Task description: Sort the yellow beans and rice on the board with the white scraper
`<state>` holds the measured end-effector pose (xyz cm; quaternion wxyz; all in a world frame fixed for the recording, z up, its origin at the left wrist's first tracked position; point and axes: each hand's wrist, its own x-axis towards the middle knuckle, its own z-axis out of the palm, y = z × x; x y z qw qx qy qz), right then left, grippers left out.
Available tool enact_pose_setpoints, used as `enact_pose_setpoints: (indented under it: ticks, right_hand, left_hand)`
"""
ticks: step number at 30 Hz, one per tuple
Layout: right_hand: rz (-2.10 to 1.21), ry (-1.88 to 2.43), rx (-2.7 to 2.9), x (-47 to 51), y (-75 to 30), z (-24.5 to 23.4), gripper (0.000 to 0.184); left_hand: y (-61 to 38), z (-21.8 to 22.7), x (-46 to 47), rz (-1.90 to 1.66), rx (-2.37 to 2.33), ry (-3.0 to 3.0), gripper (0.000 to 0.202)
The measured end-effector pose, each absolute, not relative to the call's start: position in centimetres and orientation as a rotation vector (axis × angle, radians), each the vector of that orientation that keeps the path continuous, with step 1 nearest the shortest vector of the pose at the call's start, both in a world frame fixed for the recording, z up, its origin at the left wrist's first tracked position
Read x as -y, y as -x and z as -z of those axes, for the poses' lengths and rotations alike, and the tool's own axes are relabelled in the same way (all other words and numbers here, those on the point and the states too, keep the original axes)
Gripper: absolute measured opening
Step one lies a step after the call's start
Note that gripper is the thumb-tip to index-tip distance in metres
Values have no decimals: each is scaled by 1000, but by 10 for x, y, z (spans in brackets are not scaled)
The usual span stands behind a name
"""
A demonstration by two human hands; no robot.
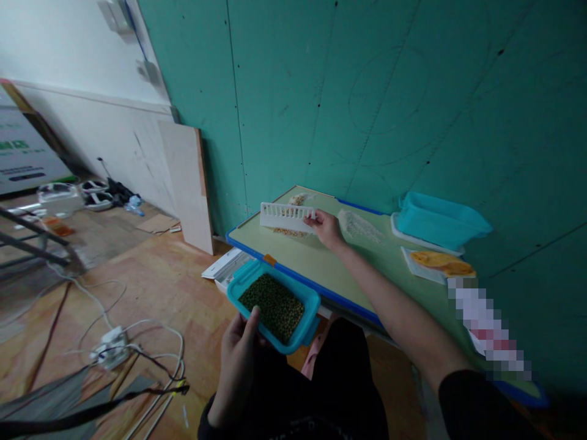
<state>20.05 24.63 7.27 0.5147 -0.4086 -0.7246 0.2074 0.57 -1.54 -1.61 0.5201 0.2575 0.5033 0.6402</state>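
Note:
My left hand (pixel 241 348) grips the near rim of a turquoise plastic container (pixel 313 299), thumb over the edge. Small green beans (pixel 273 305) fill its bottom, and it is held just off the table's front edge. Across the table, my right hand (pixel 326 229) pinches the right end of a white slotted plastic strip (pixel 282 217), which stands on its long side. Tan grains (pixel 291 233) lie along the strip's near side. More pale grains (pixel 298 200) are behind it. To the right of my right hand, a patch of white grains (pixel 360 226) is spread on the tabletop.
The pale table (pixel 342 269) with blue edging stands against a green wall (pixel 293 110). At its right are a larger turquoise bin (pixel 440 220), an orange-yellow item (pixel 443 264) on white, and a blurred-out package. A power strip (pixel 110 348) with cables lies on the floor at left.

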Motion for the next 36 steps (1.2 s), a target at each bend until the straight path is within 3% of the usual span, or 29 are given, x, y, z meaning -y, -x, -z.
enact_pose_setpoints:
  ticks: [21, 36]
  right_hand:
    - [-547, 954, 1767, -235, -196, -74, 26]
    - [-613, 938, 1726, -229, -191, -77, 22]
  left_hand:
    - [-10, -21, 12, -1552, -1333, -649, 48]
    - [3, 3, 12, -1569, -1209, -568, 44]
